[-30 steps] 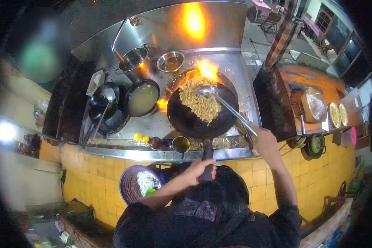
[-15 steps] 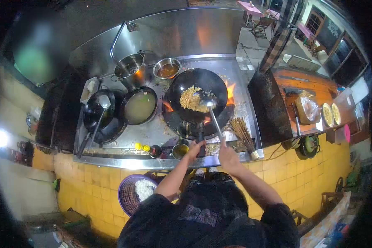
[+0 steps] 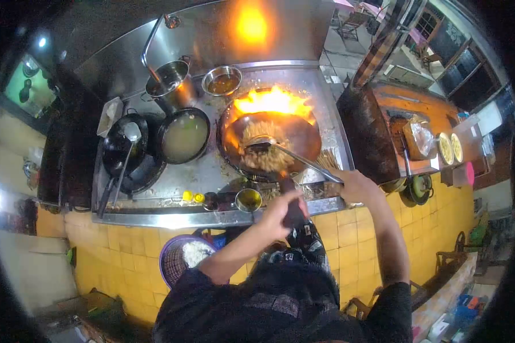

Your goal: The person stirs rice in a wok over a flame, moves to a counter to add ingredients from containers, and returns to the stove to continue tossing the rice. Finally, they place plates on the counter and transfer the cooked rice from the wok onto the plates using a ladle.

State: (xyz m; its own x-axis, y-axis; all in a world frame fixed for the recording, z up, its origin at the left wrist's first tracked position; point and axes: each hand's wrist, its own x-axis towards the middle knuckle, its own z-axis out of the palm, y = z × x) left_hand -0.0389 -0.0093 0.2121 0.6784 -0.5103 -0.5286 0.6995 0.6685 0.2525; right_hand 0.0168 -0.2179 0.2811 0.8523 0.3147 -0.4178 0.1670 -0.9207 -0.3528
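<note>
Wok: dark, round, on the steel stove top, tipped toward the person; its handle points at the person.
Noodles: pale heap inside the wok, on the near half.
Flame: orange, rising along the wok's far rim; its glow shows on the steel back wall beyond the wok.
Left hand: fingers wrapped tight around the wok handle.
Right hand: closed on the end of the ladle shaft, just right of the wok.
Ladle: bowl down among the noodles; long shaft runs from the wok to the right hand.
Pan: just left of the wok, holding pale liquid.
Steel pot: left of the wok and farther back, behind the pan.
Steel bowl: beyond the wok's left rim, beside the steel pot.
Black wok: well left of the wok, past the pan, with a second ladle resting in it.
Small cup: on the stove's near edge, just left of the wok handle.
Basket: purple, below the stove edge, left of the wok handle, holding something white.
Tiles: yellow, facing the stove front under the wok.
</note>
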